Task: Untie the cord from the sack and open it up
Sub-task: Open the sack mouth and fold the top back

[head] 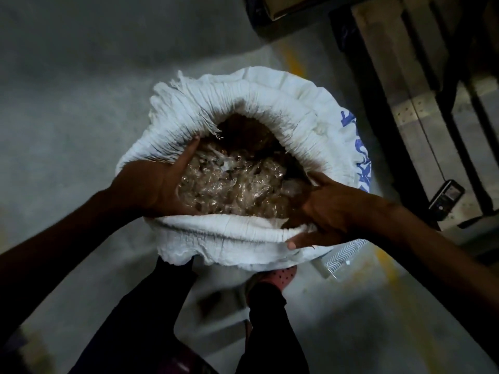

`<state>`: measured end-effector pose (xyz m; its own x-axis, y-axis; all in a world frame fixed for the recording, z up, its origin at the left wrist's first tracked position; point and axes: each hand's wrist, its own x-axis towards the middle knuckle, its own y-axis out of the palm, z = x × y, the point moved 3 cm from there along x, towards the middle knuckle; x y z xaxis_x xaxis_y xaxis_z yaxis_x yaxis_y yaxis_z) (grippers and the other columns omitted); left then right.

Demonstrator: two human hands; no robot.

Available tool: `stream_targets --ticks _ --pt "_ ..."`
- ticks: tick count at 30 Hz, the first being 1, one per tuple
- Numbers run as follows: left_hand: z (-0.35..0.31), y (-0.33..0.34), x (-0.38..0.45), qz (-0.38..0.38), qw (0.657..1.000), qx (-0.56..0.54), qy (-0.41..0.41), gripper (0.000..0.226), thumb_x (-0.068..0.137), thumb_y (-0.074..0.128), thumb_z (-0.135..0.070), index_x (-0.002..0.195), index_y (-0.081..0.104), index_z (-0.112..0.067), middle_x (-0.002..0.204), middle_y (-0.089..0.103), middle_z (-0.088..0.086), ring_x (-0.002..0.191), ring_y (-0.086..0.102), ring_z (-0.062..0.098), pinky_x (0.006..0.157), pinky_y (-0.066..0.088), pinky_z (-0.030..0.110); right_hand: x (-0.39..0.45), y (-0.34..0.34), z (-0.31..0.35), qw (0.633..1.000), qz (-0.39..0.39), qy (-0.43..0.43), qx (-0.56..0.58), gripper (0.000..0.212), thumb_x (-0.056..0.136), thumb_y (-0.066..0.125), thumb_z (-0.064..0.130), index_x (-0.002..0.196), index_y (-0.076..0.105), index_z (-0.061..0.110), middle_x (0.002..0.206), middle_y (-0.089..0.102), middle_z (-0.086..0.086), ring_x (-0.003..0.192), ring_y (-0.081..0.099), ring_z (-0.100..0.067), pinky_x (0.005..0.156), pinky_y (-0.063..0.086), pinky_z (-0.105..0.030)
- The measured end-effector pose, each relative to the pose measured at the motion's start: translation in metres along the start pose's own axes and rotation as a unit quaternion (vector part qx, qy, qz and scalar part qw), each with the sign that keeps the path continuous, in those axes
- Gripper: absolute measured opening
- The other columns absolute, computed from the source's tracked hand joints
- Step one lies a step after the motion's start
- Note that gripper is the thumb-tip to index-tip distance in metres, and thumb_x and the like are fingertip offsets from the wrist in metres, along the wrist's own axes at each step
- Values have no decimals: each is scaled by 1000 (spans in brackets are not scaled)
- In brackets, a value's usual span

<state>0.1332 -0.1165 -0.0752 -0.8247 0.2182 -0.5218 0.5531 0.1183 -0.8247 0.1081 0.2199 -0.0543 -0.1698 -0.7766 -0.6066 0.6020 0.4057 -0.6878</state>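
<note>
A white woven sack (259, 103) with blue print on its right side stands on the floor, its mouth spread wide and its rim crumpled and rolled back. Inside lies a clear crinkled plastic liner (237, 182) over brownish contents. My left hand (151, 184) grips the left rim, thumb inside along the edge. My right hand (324, 211) holds the near right rim, fingers over the fold and the thumb below it. No cord shows anywhere.
The sack rests on a grey concrete floor (81, 90) with a yellow painted line (294, 60). A pallet and dark racking (405, 76) stand at the right. A small dark handheld device (447, 198) lies beside the racking. My legs and a dotted shoe (278, 273) are just below the sack.
</note>
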Motion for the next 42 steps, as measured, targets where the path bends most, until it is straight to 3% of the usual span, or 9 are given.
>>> stream_targets --ticks 3,6,10,21,25,28,34,37,42 --pt "-7 -6 -6 10 996 -90 -2 140 53 52 -103 160 -17 -44 163 42 12 153 35 30 122 36 43 -8 -7 12 993 -97 -54 28 44 89 51 75 118 58 43 137 62 9 134 47 -21 117 17 -44" --pt "-13 -11 -16 25 994 -104 -8 138 50 57 -101 158 -14 -54 104 77 9 105 72 30 80 51 34 -15 -11 16 993 -101 -33 54 41 90 56 71 112 67 38 127 67 6 123 54 -24 109 31 -44" --pt "-13 -17 -26 74 995 -70 5 145 39 51 -108 153 -24 -57 68 66 -3 63 65 16 60 47 32 -22 -8 20 995 -74 12 64 63 89 46 80 138 58 42 151 55 6 143 44 -24 115 34 -52" --pt "3 -13 -41 62 998 2 5 157 38 59 -105 160 -19 -43 58 47 -9 76 71 21 65 42 30 -31 -16 24 996 14 -13 85 67 85 45 84 146 34 61 138 63 24 131 56 -5 112 36 -38" --pt "0 -17 -30 37 999 -4 5 137 52 35 -108 164 -6 -40 114 76 5 118 68 26 100 51 36 -22 -12 19 999 7 -5 52 62 89 36 81 141 49 50 134 67 15 127 59 -10 110 37 -40" --pt "-8 -30 -4 81 993 -76 -46 113 66 14 -104 162 -7 -47 154 55 13 144 48 31 117 36 37 -20 -17 26 995 -16 -26 90 45 92 58 63 132 61 44 122 72 11 117 63 -13 109 41 -38" --pt "-17 -53 54 -3 997 7 -76 89 91 31 -82 164 1 -42 141 62 26 136 54 44 107 46 45 -3 -20 45 985 1 -59 160 10 82 61 45 92 58 44 155 50 13 143 45 -22 117 34 -53" --pt "-3 -59 61 -63 994 18 -86 98 85 29 -89 164 -2 -39 133 67 25 125 62 44 97 54 50 -3 -24 52 983 7 -69 172 18 83 70 39 75 54 36 160 42 16 140 52 -18 116 35 -41" --pt "-30 -45 20 -41 980 -10 193 85 88 19 -87 159 30 -41 124 75 -1 110 69 24 88 48 29 -6 -26 46 978 -36 -68 195 31 81 69 56 96 70 29 158 46 15 134 57 -15 104 48 -37"
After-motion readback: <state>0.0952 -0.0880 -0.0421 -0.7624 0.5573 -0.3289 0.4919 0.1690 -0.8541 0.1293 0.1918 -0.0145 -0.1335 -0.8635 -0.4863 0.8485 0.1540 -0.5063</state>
